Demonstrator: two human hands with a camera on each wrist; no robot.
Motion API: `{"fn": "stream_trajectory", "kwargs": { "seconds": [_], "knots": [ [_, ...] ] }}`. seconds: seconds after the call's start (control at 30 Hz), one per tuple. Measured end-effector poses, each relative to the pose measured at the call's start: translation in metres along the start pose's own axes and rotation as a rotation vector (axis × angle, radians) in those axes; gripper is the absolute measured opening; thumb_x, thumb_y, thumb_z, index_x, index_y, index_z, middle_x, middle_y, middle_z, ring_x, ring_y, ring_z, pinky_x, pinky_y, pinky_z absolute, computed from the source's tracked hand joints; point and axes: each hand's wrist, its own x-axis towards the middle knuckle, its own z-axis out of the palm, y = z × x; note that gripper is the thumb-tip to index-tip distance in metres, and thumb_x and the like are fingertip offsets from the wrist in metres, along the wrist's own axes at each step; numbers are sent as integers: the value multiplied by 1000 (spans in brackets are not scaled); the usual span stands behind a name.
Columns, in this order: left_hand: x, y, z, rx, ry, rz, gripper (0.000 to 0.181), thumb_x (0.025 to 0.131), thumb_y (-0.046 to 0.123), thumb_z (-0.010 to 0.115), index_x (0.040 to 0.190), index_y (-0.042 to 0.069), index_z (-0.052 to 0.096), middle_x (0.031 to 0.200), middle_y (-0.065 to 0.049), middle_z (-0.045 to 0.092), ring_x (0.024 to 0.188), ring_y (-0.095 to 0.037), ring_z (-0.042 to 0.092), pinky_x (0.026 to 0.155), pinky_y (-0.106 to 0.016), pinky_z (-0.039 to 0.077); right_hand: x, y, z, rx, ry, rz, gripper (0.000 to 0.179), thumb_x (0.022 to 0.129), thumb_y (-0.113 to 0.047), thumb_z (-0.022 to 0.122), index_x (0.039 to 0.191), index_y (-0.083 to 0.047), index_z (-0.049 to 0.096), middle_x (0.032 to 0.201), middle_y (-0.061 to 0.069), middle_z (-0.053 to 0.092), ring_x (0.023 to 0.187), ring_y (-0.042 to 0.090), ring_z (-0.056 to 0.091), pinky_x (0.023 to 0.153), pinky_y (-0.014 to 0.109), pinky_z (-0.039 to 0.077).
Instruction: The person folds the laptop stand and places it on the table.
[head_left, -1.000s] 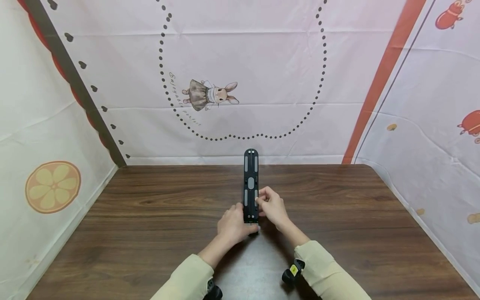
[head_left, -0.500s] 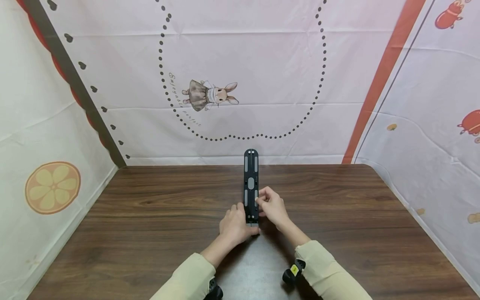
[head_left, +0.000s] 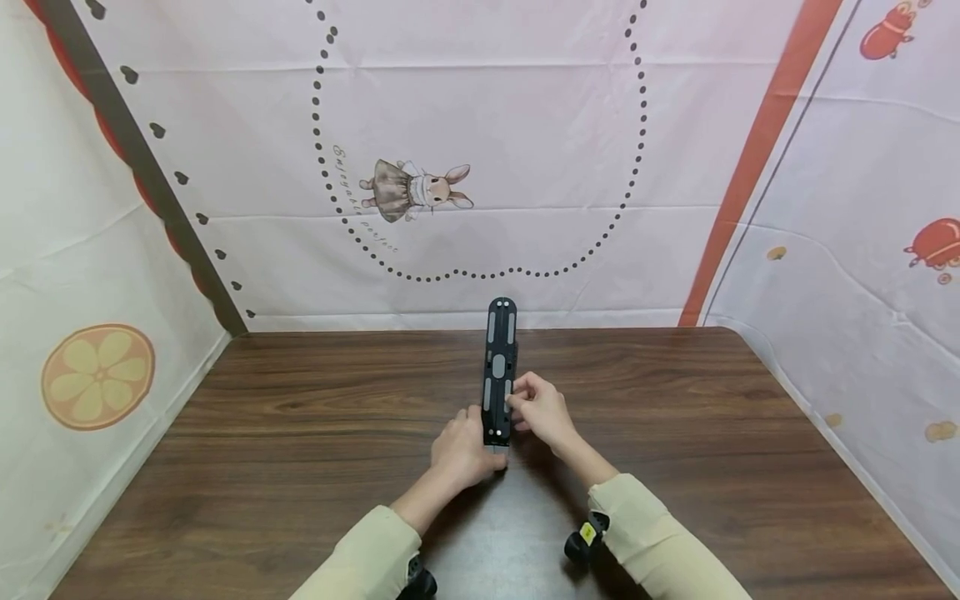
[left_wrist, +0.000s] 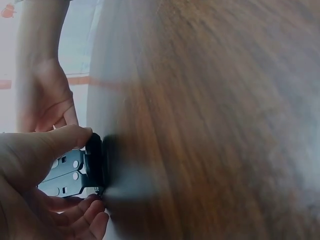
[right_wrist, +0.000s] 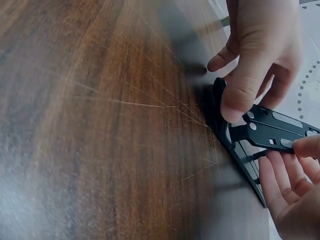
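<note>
A black folding laptop stand [head_left: 498, 342] with grey pads stands propped up in the middle of the table, folded into a narrow bar. My left hand [head_left: 456, 450] grips its near end, the thumb across the front and the fingers on the left side. In the right wrist view, that thumb presses by the hinge over a black base part [right_wrist: 242, 167]. My right hand [head_left: 543, 412] pinches the bar's right edge, low down, between thumb and fingers. The left wrist view shows the underside of the stand [left_wrist: 70, 175] near the tabletop, partly covered by my left hand.
The brown wood-grain table [head_left: 337, 383] runs back to a printed white cloth [head_left: 555, 167]. Cloth walls also rise on the left and right. A black wrist camera [head_left: 581, 542] hangs below my right sleeve [head_left: 660, 533].
The stand leans slightly, its near end shifting a little left along with my left hand. My left thumb sits a bit lower. My right hand keeps its pinch. The head view has turned slightly.
</note>
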Motion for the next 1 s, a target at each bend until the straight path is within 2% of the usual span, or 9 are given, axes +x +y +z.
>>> {"fn": "stream_trajectory", "kwargs": {
  "seconds": [0.37, 0.63, 0.83, 1.0],
  "knots": [
    [-3, -12, -7, -62, -9, -11, 68, 61, 26, 82, 114, 5, 47, 92, -6, 59, 72, -21, 57, 55, -35, 44, 1, -1, 5, 2, -25, 15, 10, 86, -10, 61, 93, -5, 56, 82, 9, 64, 70, 20, 66, 59, 35, 55],
    [-3, -19, -13, -22, 7, 28, 64, 62, 28, 83, 113, 5, 52, 94, -7, 62, 74, -21, 60, 55, -35, 46, 1, -1, 7, 3, -42, 10, 10, 86, -10, 60, 93, -4, 55, 84, 10, 65, 73, 24, 67, 59, 36, 55],
    [-4, -23, -19, 21, 6, 34, 58, 63, 31, 82, 110, 7, 58, 90, -5, 64, 74, -20, 61, 54, -33, 46, 1, 0, 9, -1, -42, 3, 11, 86, -11, 62, 93, -5, 56, 83, 9, 65, 73, 25, 67, 59, 36, 55],
    [-3, -28, -23, 31, -4, 49, 56, 65, 29, 80, 111, 6, 60, 96, -7, 67, 78, -21, 63, 54, -32, 47, 1, 0, 12, -1, -49, 2, 12, 87, -11, 61, 94, -4, 55, 85, 10, 65, 73, 25, 68, 58, 35, 55]
  ]
}}
